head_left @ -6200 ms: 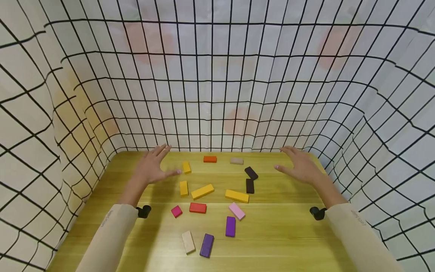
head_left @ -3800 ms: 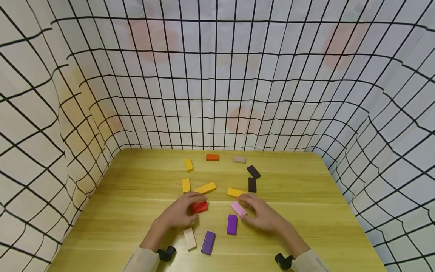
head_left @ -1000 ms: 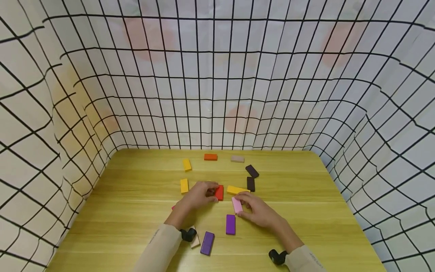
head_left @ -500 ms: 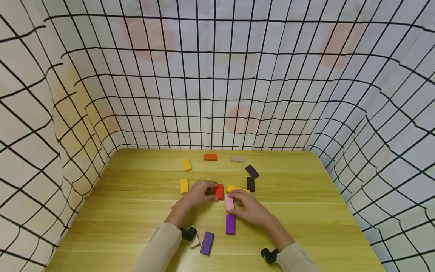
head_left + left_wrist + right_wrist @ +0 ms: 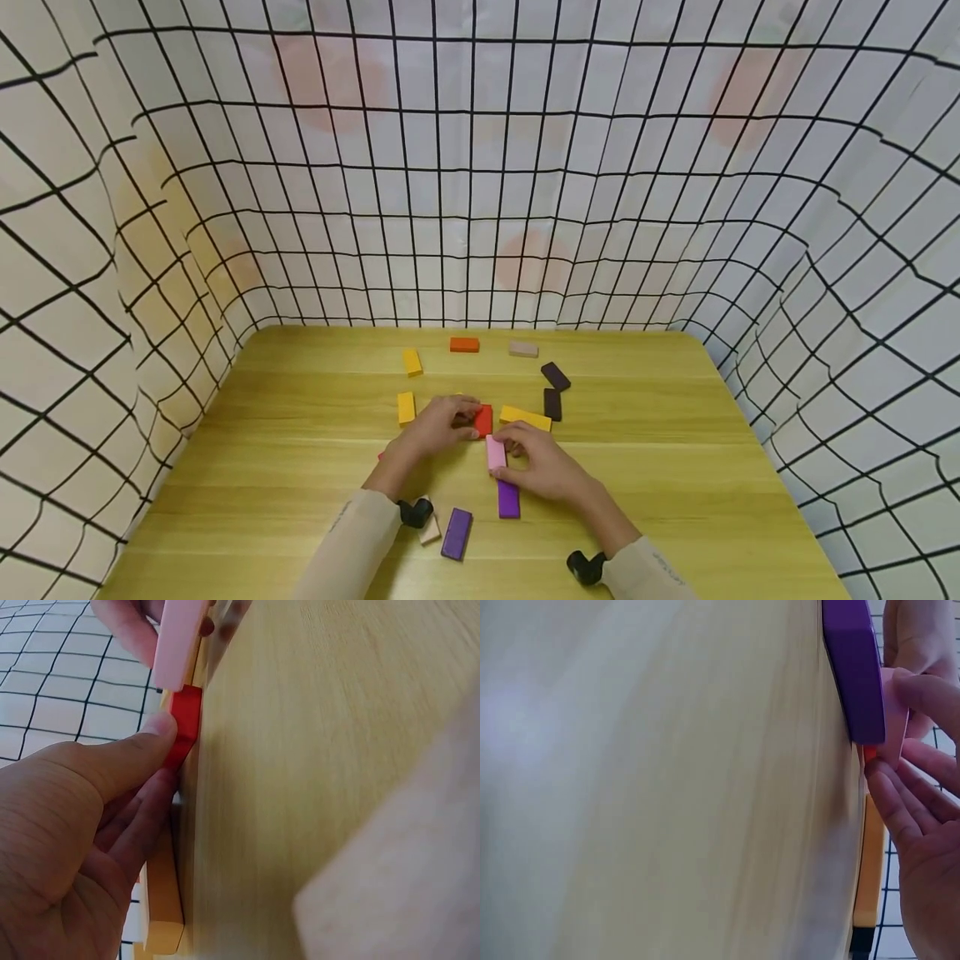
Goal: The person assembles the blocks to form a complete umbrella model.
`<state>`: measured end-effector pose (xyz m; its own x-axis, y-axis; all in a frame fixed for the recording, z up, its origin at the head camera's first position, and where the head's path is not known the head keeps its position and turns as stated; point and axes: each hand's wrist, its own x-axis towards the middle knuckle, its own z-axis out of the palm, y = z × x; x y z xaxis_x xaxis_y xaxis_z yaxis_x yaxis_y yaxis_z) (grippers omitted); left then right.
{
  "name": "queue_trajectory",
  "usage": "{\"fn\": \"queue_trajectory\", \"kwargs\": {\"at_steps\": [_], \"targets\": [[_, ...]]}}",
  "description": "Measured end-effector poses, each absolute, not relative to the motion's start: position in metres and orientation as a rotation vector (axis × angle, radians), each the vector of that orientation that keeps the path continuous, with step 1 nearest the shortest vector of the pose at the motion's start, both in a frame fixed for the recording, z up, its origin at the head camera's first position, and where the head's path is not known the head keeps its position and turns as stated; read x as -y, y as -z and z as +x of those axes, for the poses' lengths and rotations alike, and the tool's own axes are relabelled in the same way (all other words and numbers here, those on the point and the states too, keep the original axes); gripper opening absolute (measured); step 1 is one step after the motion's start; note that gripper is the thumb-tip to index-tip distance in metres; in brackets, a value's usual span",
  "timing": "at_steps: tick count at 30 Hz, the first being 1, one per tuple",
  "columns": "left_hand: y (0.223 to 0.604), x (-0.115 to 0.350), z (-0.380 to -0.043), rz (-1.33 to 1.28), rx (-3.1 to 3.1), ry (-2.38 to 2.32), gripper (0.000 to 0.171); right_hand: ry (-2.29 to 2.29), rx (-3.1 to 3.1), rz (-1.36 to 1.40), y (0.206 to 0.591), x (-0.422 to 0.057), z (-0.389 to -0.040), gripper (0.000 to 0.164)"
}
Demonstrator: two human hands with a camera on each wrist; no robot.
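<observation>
My left hand (image 5: 437, 428) pinches a red block (image 5: 485, 421) between thumb and fingers, down on the wooden table. With thumb and fingertips my right hand (image 5: 546, 468) holds a pink block (image 5: 496, 455). In the left wrist view the pink block (image 5: 178, 645) is raised, its lower end close by the red block (image 5: 186, 724). A purple block (image 5: 508, 502) lies just nearer to me, partly covered by the right thumb. Beyond the right fingers is a long yellow block (image 5: 527, 418). Another yellow block (image 5: 163, 892) shows beside my left fingers, mostly hidden in the head view.
Two dark blocks (image 5: 552, 404), an orange-red block (image 5: 464, 345), a greyish block (image 5: 523, 349) and two short yellow blocks (image 5: 407, 408) lie farther off. Nearer are a darker purple block (image 5: 457, 534) and a pale block (image 5: 430, 531) partly under my left wrist. Black wire mesh (image 5: 468, 217) surrounds the table (image 5: 675, 467).
Both hands came in from being spread apart. The left hand took the red block, moved it right and turned it lengthwise. The right hand gripped the pink block and brought it left towards the red one.
</observation>
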<state>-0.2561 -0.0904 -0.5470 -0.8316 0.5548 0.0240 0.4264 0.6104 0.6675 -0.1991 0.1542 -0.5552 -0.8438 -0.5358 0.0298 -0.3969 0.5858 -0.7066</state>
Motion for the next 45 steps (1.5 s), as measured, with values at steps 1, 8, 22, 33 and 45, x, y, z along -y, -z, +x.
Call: {"fn": "queue_trajectory", "kwargs": {"at_steps": [1,8,22,33,45], "targets": [[0.547,0.09,-0.257,0.821,-2.646,-1.031,0.045,1.106,-2.624,-0.79,0.555,-0.152,-0.199,0.052],[0.551,0.089,-0.259,0.828,-2.626,-1.025,0.046,1.068,-2.652,-0.783,0.558,-0.144,-0.2,0.052],[0.553,0.091,-0.258,0.916,-2.63,-1.041,0.043,1.139,-2.689,-0.719,0.569,-0.14,-0.204,0.04],[0.552,0.094,-0.256,0.956,-2.613,-1.083,0.045,1.136,-2.721,-0.703,0.566,-0.141,-0.207,0.033],[0.554,0.095,-0.256,0.921,-2.612,-1.105,0.045,1.194,-2.727,-0.675,0.568,-0.141,-0.209,0.034]]}}
